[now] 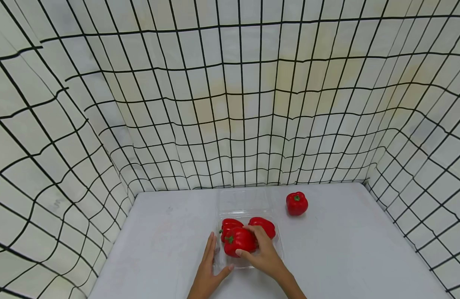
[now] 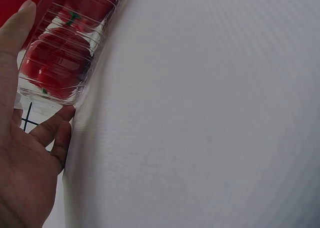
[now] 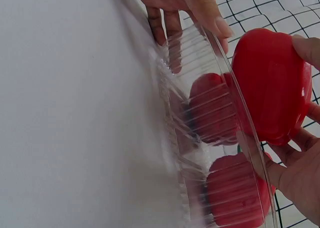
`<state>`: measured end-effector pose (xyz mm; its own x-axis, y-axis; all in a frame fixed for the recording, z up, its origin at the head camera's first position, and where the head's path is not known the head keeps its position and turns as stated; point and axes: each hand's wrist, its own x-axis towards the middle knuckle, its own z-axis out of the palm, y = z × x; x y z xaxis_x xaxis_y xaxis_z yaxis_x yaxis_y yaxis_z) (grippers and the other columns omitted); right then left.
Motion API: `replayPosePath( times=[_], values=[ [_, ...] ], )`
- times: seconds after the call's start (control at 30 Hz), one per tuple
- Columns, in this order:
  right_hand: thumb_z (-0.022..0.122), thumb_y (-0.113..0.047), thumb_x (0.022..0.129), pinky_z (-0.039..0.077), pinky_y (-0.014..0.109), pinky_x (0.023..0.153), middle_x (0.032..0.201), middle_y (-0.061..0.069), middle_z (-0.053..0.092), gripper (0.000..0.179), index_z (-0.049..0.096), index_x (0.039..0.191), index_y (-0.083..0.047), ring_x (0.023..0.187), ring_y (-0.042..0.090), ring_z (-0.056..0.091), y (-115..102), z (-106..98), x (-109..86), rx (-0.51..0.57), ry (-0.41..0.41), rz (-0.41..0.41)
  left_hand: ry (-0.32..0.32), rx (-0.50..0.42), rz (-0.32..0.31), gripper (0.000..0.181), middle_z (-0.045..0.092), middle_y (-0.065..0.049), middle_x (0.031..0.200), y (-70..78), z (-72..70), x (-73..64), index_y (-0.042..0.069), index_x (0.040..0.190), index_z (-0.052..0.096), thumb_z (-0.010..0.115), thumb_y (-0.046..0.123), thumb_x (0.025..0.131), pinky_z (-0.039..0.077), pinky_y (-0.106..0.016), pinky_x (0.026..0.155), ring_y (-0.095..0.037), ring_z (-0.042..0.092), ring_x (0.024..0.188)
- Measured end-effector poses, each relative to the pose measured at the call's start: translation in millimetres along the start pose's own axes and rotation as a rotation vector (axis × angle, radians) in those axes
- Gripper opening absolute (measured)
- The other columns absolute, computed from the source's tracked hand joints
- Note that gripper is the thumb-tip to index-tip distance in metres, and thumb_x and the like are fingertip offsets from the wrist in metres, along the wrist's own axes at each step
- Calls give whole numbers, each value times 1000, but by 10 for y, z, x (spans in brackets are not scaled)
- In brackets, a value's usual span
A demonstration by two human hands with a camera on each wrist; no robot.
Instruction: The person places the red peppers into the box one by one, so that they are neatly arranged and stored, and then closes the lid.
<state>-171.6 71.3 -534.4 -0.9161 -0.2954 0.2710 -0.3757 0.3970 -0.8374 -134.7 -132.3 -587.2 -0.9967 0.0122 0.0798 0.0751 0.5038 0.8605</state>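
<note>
A clear plastic clamshell container (image 1: 279, 246) lies on the table with its lid (image 1: 244, 202) folded back flat behind it. In it, towards the back, sit two red bell peppers (image 1: 230, 223) (image 1: 265, 225). My right hand (image 1: 266, 255) grips another red bell pepper (image 1: 238, 242) between thumb and fingers, at the level of the container's rim in the right wrist view and partly over its front. Along the container's left side stands my left hand (image 1: 209, 270), fingers straight and thumb spread towards the front corner. Its fingertips are right at the ribbed wall (image 2: 52, 95) in the left wrist view.
One more red bell pepper (image 1: 296, 204) stands upright on the white table (image 1: 338, 249), behind and to the right of the container. Black netting (image 1: 230, 99) over pale sheeting rises at the back and both sides of the table.
</note>
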Motion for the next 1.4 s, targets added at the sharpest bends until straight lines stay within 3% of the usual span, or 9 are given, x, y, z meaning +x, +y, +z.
replayPosePath(
  times=[0.17, 0.47, 0.77, 1.17, 1.4],
  values=[
    [79, -45, 77, 60, 40, 89, 127, -5, 57, 66, 51, 133, -22, 117, 18, 57, 1, 74, -11, -61, -1, -17, 14, 0, 3, 103, 14, 1, 165, -12, -11, 7, 23, 158, 16, 76, 50, 78, 39, -53, 108, -32, 28, 148],
    [78, -52, 76, 58, 49, 89, 130, 1, 62, 66, 57, 130, -21, 115, 21, 57, -27, 178, -53, -250, 42, -7, 27, 7, 28, 103, 16, 1, 165, -29, -5, 7, 23, 158, 17, 76, 51, 78, 37, -53, 108, -31, 24, 149],
    [78, -51, 76, 58, 46, 92, 129, 1, 63, 66, 56, 130, -19, 112, 19, 57, -1, 202, -60, -226, 34, -14, 30, 2, 14, 104, 16, 1, 165, -22, -2, 10, 24, 158, 17, 77, 52, 77, 39, -53, 107, -32, 27, 149],
    [76, -50, 79, 57, 44, 93, 123, 1, 61, 65, 54, 133, -20, 112, 20, 58, 48, 181, -80, -210, -47, 7, 21, 2, 21, 103, 15, -1, 165, -24, -10, 0, 21, 158, 16, 75, 52, 79, 38, -52, 107, -34, 27, 148],
    [75, -50, 80, 58, 43, 91, 124, -1, 61, 62, 54, 134, -28, 111, 18, 54, 63, 182, -106, -224, -33, -12, 13, 5, 5, 103, 15, -2, 165, -17, -2, 1, 22, 158, 15, 74, 54, 80, 38, -53, 108, -35, 27, 148]
  ],
)
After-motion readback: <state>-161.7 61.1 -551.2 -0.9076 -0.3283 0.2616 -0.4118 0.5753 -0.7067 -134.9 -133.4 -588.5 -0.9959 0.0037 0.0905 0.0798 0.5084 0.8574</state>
